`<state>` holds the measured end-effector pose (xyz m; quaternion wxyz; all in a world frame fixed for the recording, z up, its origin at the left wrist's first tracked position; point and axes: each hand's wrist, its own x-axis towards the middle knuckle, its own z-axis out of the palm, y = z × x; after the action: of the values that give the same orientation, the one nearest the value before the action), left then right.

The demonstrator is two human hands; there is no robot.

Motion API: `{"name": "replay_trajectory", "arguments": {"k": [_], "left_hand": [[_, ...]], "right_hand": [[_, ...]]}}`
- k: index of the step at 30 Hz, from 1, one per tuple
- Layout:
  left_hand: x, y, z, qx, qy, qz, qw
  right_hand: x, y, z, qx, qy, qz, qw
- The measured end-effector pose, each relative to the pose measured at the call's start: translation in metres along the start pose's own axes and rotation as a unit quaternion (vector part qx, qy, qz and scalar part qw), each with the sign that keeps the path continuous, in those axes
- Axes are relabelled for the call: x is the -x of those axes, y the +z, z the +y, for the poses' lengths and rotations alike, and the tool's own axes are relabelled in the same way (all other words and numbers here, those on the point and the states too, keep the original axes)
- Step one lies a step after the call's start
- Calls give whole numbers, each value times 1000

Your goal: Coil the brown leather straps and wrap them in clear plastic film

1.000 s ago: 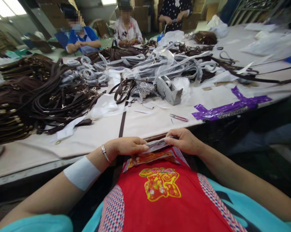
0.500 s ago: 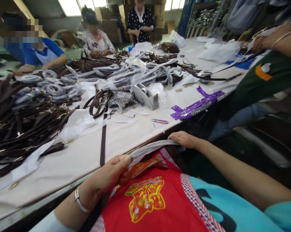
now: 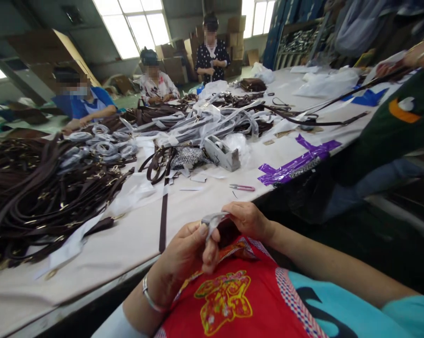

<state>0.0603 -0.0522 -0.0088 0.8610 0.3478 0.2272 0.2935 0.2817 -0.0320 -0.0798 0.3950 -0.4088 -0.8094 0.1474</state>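
Close above my red apron [image 3: 226, 300], my left hand [image 3: 187, 249] pinches a strap wrapped in pale grey film [image 3: 215, 218] between thumb and fingers. The right hand [image 3: 249, 220] is closed on the same wrapped strap just to the right. Only a short bent piece shows between the hands; the rest is hidden by them. Past the table edge lie small pink-handled thread snips [image 3: 242, 187]. Behind them stands a white tape dispenser [image 3: 222, 153], with a patterned dark pouch [image 3: 189, 157] beside it.
A big heap of dark brown straps [image 3: 57, 206] covers the table's left side, with coiled film-wrapped straps [image 3: 108, 148] behind. Purple tape [image 3: 292, 162] marks the table edge at right. Several people sit or stand around the table; one in a dark green apron [image 3: 402, 122] holds a strap.
My hands have come together, and the wrapped strap that was stretched between them is now gathered and bent. The camera view has tilted up and turned left a little.
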Motion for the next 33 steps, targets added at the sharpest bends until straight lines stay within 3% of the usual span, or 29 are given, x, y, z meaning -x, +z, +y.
{"name": "replay_trajectory", "arguments": {"k": [3, 7, 10, 13, 15, 17, 20, 23, 25, 27, 29, 31, 32, 33], "left_hand": [[-14, -5, 9, 62, 86, 44, 993], [-38, -17, 20, 65, 197, 160, 965], [-53, -30, 16, -54, 298, 221, 927], [-59, -46, 6, -289, 353, 263, 850], [-59, -58, -2, -442, 346, 237, 793], [-56, -69, -10, -537, 316, 169, 763], [-52, -77, -25, -602, 260, 72, 751], [-49, -74, -41, -646, 173, 44, 742], [-45, -66, -48, -666, 130, 44, 733], [-39, -54, -48, -658, 101, 43, 745], [-31, -39, -41, -586, 55, 44, 807], [-25, -26, -29, -404, -18, 48, 914], [-24, -20, -21, -298, -49, 56, 952], [-23, -14, -13, -284, -39, 51, 957]], "right_hand": [[6, 14, -10, -59, 92, -19, 994], [19, 24, -29, -164, 190, -70, 965], [25, 22, -37, -273, 240, -110, 925], [28, 12, -40, -421, 324, -126, 838], [28, 4, -40, -488, 358, -114, 787], [27, -7, -42, -533, 372, -78, 756], [24, -23, -46, -578, 399, -6, 712], [19, -36, -43, -590, 427, 27, 685], [17, -44, -34, -567, 430, 38, 702], [16, -55, -20, -484, 420, 37, 766], [17, -64, -7, -337, 372, 11, 865], [18, -69, 2, -169, 273, -37, 946], [17, -67, 4, -105, 220, -70, 967], [16, -62, 6, -59, 184, -87, 977]]}}
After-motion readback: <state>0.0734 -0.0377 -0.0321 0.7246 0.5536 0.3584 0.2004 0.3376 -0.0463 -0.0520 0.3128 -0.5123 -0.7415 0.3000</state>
